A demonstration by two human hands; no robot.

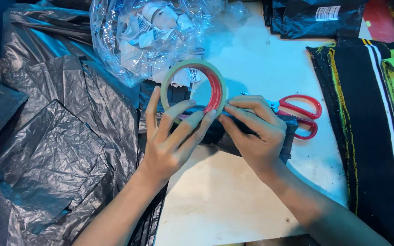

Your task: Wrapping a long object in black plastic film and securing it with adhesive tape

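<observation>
Cool, bluish light falls on the scene, brightest on the white counter (256,64) toward twelve o'clock, where the surface washes out nearly to pure white. The lower counter at six o'clock turns warmer and creamier. Soft shadows lie under the left hand (172,136) and right hand (254,132), spreading toward six o'clock, so the light comes from above and ahead. Glare streaks the clear plastic bag (133,41) at eleven o'clock and glints off the crumpled black plastic sheets (55,136) at nine o'clock. The corners at seven and one o'clock sink dim. Focus is fairly sharp centrally; edges soften slightly, colours oversaturated.
</observation>
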